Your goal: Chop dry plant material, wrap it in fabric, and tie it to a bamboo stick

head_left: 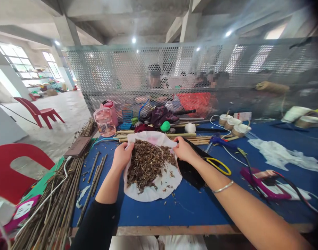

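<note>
At the near edge of the blue table (153,215), a few stray flakes lie on the surface. Just beyond, in the middle, rests a round, thin white cloth (151,196), its near rim curved and slightly wrinkled. A loose heap of dried brown bits (145,163) covers its left and far parts; the pieces are small, dry and flaky, dark brown mixed with paler tan. Toward the near right the heap thins to scattered flakes, and bare cloth shows. The far rim is raised, with a faint pink patch.

The left hand (123,154) has thumb and fingers closed on the far left edge of the cloth; the right hand (182,148) pinches the far right edge the same way. A bracelet (223,186) circles the right wrist.

To the left lies a pile of thin brown sticks (62,194); to the right, a black cloth (191,172) and a yellow loop (218,166). Farther off are pale sticks (159,135), a green ball (164,126), a white ball (190,128) and, at left, a clear pink jug (105,121). Behind them stands a perforated metal screen (122,73).
</note>
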Demonstrator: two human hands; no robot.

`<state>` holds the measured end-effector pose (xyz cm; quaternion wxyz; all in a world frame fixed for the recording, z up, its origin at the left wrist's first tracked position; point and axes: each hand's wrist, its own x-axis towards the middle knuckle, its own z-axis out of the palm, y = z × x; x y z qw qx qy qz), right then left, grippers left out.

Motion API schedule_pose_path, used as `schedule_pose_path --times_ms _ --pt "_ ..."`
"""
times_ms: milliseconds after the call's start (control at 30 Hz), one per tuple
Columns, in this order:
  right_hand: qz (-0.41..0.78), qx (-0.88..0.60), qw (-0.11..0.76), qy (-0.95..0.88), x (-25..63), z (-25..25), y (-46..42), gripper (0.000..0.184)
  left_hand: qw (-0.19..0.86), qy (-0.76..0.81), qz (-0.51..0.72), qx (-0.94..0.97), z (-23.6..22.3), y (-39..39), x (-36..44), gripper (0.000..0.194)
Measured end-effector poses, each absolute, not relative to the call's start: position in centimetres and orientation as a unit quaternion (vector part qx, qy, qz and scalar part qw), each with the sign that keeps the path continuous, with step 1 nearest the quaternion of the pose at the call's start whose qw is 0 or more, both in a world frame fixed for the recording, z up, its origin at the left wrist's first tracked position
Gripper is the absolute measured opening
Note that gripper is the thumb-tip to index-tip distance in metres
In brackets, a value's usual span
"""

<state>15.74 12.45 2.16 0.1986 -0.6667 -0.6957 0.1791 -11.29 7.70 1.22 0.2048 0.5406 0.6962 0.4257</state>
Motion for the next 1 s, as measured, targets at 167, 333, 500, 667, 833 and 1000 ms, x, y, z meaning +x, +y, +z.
schedule_pose_path --times_ms 167,333,500,667,833,1000 --pt "0.225 -0.621 0.246 -0.710 11.2 4.5 13.6 0.040 0.241 0.665 0.478 0.520 1.5 8.1 -8.8 0.029" --pt "0.223 -0.608 0.252 -0.719 10.1 4.5 14.1 0.036 0.219 0.688 0.488 0.491 0.6 8.5 -8.6 0.031" --pt "0.236 -0.609 0.223 -0.723 13.6 2.3 11.6 0.022 0.216 0.694 0.493 0.478 -0.1 8.7 -9.9 0.033" --pt "0.218 -0.642 0.224 -0.700 17.3 -0.3 10.2 0.023 0.193 0.723 0.482 0.456 -0.5 9.0 -12.3 0.030" --pt "0.090 -0.663 0.203 -0.715 20.0 -0.8 11.8 0.024 0.199 0.747 0.447 0.450 -0.9 8.6 -12.9 0.032" --pt "0.049 -0.666 0.170 -0.725 21.6 -0.4 13.5 0.030 0.219 0.746 0.423 0.466 -0.5 7.4 -10.9 0.026"
